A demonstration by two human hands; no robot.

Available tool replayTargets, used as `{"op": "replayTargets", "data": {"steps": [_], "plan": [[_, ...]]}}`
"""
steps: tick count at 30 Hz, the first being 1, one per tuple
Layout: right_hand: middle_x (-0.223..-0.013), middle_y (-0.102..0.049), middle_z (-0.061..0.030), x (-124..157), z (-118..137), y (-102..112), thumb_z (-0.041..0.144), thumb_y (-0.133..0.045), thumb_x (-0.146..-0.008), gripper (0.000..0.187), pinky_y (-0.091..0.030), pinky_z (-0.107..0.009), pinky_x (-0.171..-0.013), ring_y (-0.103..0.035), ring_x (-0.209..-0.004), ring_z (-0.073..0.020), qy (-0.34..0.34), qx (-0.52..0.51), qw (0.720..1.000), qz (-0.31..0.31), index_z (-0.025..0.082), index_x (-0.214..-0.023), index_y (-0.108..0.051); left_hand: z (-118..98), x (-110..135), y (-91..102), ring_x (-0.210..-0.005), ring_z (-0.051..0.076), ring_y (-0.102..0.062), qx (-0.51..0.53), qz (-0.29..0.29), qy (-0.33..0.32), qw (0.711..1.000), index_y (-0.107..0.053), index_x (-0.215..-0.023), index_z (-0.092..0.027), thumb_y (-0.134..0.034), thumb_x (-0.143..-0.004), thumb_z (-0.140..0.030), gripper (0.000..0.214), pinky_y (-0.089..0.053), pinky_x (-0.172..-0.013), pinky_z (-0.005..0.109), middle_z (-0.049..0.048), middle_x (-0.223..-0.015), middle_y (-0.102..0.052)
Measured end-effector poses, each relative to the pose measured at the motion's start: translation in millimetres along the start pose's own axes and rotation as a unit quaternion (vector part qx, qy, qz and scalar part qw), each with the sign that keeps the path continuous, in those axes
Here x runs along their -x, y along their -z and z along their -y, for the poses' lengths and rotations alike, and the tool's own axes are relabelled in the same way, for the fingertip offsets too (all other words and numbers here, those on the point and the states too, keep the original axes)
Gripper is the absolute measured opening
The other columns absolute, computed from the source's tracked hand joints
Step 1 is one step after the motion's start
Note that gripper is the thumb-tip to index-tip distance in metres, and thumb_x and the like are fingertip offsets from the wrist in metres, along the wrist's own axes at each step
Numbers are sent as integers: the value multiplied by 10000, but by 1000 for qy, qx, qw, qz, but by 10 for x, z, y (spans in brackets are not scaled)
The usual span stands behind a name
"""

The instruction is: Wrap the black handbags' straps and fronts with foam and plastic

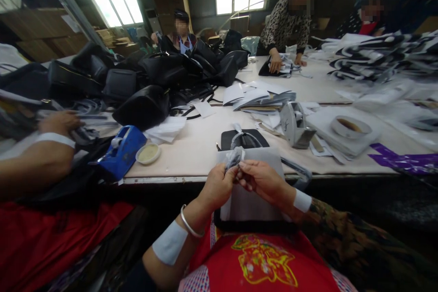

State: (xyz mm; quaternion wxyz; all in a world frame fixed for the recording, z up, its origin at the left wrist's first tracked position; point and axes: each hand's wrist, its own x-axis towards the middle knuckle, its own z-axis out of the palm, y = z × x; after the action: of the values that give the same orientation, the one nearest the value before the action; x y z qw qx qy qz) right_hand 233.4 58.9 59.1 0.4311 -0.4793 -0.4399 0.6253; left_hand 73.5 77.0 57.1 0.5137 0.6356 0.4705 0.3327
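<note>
Item: grey wrapping (234, 159), crumpled, held above the near edge of the table (201, 146). Left hand (217, 187) was closed on its lower end. Right hand (262, 179) pinched it from the opposite side, fingertips nearly meeting. A flat grey pouch (246, 200) lay directly beneath both hands. Apron (260, 260): red, yellow emblem, lettering illegible.

At centre grey wrapping (235, 159) is shown, below it a red apron (301, 262) (yellow emblem), at left a blue pouch (122, 151).

Pouch (259, 138) lies on the table (198, 146) behind the cover (251, 194), dispenser (294, 124) to its right.
</note>
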Motion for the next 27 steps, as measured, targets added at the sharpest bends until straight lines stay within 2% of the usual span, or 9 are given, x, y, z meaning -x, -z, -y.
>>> {"op": "replayTargets", "data": {"steps": [2, 4, 7, 9, 11, 15, 19, 23, 27], "plan": [[-787, -649, -75, 45, 55, 137, 417, -576, -894, 267, -487, -332, -617, -600, -698, -203, 127, 222, 965, -59, 164, -893, -661, -21, -8, 89, -532, 140, -544, -60, 26, -4, 998, -591, -676, -184, -517, -941, -433, 371, -417, -520, 250, 11, -602, -612], [-1144, -655, -166, 62, 141, 240, 315, -626, -886, 308, -489, -436, -874, -601, -1064, -299, 275, 414, 864, -81, 149, -1144, -653, -85, -20, 167, -560, 154, -552, -105, 68, 2, 992, -579, -641, -190, -492, -945, -420, 391, -412, -555, 263, 13, -593, -612], [-1498, -448, -177, 1, 294, 288, 250, -625, -914, 419, -363, -514, -1052, -377, -1383, -359, 393, 584, 709, 30, 188, -1324, -568, -196, -51, 224, -589, 179, -575, -148, 114, 1, 982, -589, -629, -189, -483, -942, -445, 418, -413, -595, 284, 31, -602, -636], [-1428, -530, -149, -97, 375, 272, 201, -530, -970, 293, -333, -495, -1067, -372, -1392, -328, 412, 642, 639, 100, 183, -1254, -598, -236, -76, 237, -593, 182, -570, -154, 136, 2, 979, -590, -621, -186, -504, -930, -486, 439, -407, -597, 284, 39, -602, -637], [-1197, -656, -133, -210, 417, 245, 153, -455, -994, 214, -328, -460, -1059, -442, -1328, -289, 416, 669, 603, 129, 154, -1118, -629, -235, -98, 243, -557, 161, -523, -121, 166, 31, 978, -586, -654, -179, -524, -911, -558, 462, -378, -548, 267, 27, -603, -612], [-967, -677, -123, -327, 398, 195, 161, -475, -980, 154, -354, -450, -1007, -522, -1192, -285, 403, 676, 605, 122, 147, -955, -626, -164, -127, 232, -511, 107, -415, 2, 189, 117, 975, -574, -840, -166, -531, -871, -672, 508, -288, -479, 224, -26, -630, -514], [-1273, -615, -158, -315, 447, 342, 190, -607, -901, 332, -405, -413, -1007, -501, -1261, -260, 381, 591, 699, 130, 143, -1229, -583, -122, -146, 227, -512, 87, -379, 30, 168, 114, 979, -544, -836, -165, -574, -846, -671, 507, -270, -482, 211, -36, -627, -477], [-1277, -630, -125, -444, 606, 899, 160, -627, -897, 393, -440, -339, -1002, -584, -1168, -212, 255, 573, 779, 1, 174, -1289, -595, -116, -134, 262, -499, 68, -325, 58, 167, 118, 977, -499, -787, -176, -582, -833, -683, 516, -215, -462, 206, -42, -639, -462], [-1048, -692, -179, -704, 565, 1479, 28, -600, -872, 157, -467, -386, -886, -657, -976, -249, 105, 627, 759, -141, 86, -974, -705, -116, -100, 259, -485, 64, -323, 66, 161, 112, 978, -491, -762, -178, -583, -837, -679, 515, -207, -463, 213, -47, -616, -456]]}}
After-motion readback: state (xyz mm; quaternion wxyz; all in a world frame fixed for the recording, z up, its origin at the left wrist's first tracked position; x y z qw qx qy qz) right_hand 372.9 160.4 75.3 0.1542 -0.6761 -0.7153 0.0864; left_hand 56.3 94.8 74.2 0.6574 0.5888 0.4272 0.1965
